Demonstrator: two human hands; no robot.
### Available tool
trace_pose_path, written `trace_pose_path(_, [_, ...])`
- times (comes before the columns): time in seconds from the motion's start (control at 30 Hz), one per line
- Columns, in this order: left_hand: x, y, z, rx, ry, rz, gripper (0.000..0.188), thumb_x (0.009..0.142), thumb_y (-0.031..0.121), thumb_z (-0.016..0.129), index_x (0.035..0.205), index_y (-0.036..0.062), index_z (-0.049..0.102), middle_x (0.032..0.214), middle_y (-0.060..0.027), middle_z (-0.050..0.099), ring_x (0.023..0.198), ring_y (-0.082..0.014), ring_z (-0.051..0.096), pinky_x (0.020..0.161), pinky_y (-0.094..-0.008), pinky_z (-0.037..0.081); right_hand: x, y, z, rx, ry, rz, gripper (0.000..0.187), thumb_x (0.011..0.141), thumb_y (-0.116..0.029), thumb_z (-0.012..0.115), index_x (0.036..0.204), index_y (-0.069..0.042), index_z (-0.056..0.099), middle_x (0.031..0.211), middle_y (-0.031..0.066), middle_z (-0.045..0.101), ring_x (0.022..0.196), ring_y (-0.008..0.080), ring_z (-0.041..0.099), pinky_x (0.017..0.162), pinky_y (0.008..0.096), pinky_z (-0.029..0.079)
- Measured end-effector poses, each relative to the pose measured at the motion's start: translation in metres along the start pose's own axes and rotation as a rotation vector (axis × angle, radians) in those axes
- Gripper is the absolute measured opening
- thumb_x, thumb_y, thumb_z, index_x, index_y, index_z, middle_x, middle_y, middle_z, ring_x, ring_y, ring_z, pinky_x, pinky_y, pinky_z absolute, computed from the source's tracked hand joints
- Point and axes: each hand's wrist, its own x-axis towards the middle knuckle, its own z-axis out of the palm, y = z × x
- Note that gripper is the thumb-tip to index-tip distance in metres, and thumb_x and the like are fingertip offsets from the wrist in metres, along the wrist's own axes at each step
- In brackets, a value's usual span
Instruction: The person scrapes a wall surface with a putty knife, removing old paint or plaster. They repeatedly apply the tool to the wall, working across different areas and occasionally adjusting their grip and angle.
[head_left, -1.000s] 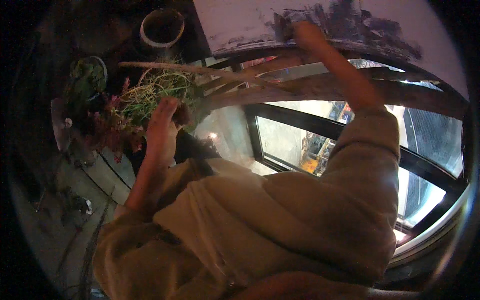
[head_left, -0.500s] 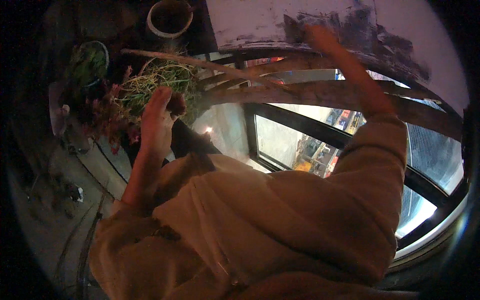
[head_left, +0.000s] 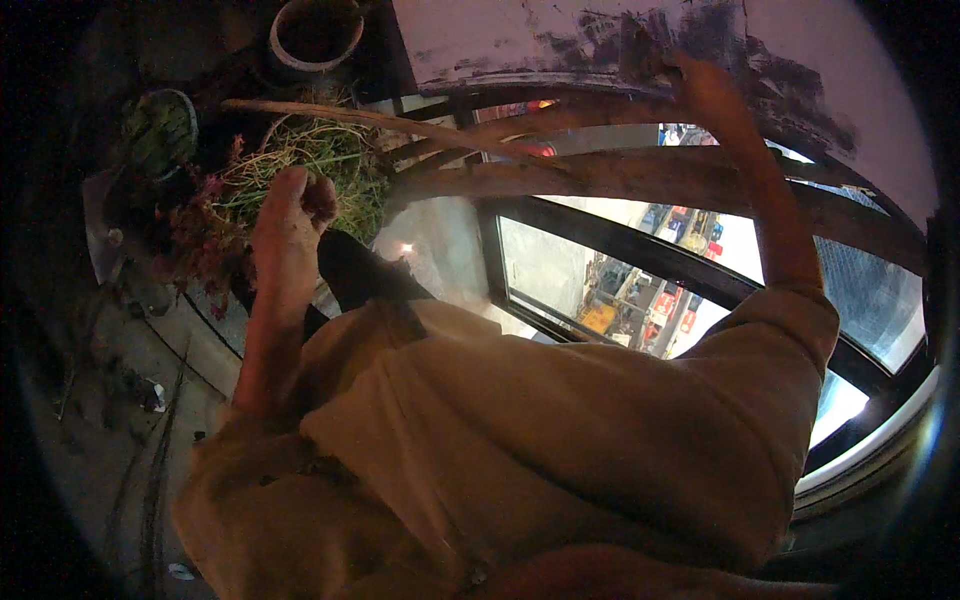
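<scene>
High on the right, my right hand [head_left: 708, 88] is closed round a dark flat tool [head_left: 645, 52] with a broad, blade-like end; its exact kind is too dim to tell. The tool meets a pale board [head_left: 480, 40] marked with dark, patchy smears. My left hand [head_left: 288, 205] is curled closed on the left, over grassy green plants [head_left: 340, 160]. Whatever lies inside its fingers, if anything, is hidden. Reddish leaves [head_left: 200, 225] show beside that hand.
Curved wooden slats [head_left: 620, 172] cross below the board. A thin wooden stick [head_left: 390, 120] lies across the plants and slats. Two round pots, one pale-rimmed [head_left: 316, 65] and one with greenery [head_left: 160, 130], stand far left. A dark-framed window [head_left: 600, 232] is on the right.
My right hand and the dark tool have moved right along the smeared board. My left hand, still closed, has shifted slightly left in view, as has the whole left background.
</scene>
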Motion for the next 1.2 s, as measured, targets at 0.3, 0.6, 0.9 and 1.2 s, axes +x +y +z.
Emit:
trace_pose_path(0.3, [-0.004, -0.005, -0.015, 0.026, 0.067, -0.049, 0.021, 0.093, 0.03, 0.057, 0.091, 0.0099, 0.054, 0.085, -0.0016, 0.055, 0.081, -0.0139, 0.053, 0.078, -0.0312, 0.042, 0.013, -0.013, 0.038, -0.078, -0.069, -0.085, 0.029, 0.085, -0.013, 0.057, 0.113, -0.012, 0.065, 0.098, 0.0166, 0.067, 0.087, 0.0371, 0.064, 0.078, 0.0431, 0.051])
trace_pose_path(0.6, [-0.002, -0.012, -0.02, 0.07, 0.005, -0.054, 0.02, 0.094, 0.03, 0.053, 0.091, 0.0101, 0.053, 0.081, -0.0023, 0.054, 0.076, -0.0129, 0.051, 0.074, -0.0307, 0.04, 0.069, -0.069, 0.13, -0.128, -0.108, -0.183, 0.035, 0.075, -0.013, 0.06, 0.11, -0.015, 0.067, 0.092, 0.0195, 0.066, 0.085, 0.0383, 0.064, 0.075, 0.0478, 0.052])
trace_pose_path(0.9, [-0.015, -0.015, -0.064, 0.03, 0.104, -0.054, 0.022, 0.096, 0.03, 0.051, 0.094, 0.009, 0.056, 0.087, -0.0025, 0.058, 0.079, -0.0132, 0.053, 0.072, -0.0283, 0.04, 0.16, -0.124, 0.256, -0.08, -0.136, -0.183, 0.029, 0.074, -0.016, 0.061, 0.102, -0.014, 0.07, 0.091, 0.0184, 0.067, 0.085, 0.0369, 0.065, 0.073, 0.0463, 0.053])
trace_pose_path(1.2, [-0.001, -0.018, -0.06, -0.017, 0.146, -0.104, 0.02, 0.096, 0.028, 0.048, 0.091, 0.0096, 0.053, 0.079, -0.0025, 0.054, 0.073, -0.0143, 0.05, 0.072, -0.0305, 0.039, 0.156, -0.117, 0.224, -0.115, -0.27, -0.257, 0.024, 0.076, -0.017, 0.06, 0.098, -0.011, 0.07, 0.093, 0.0186, 0.066, 0.089, 0.037, 0.064, 0.078, 0.0466, 0.052])
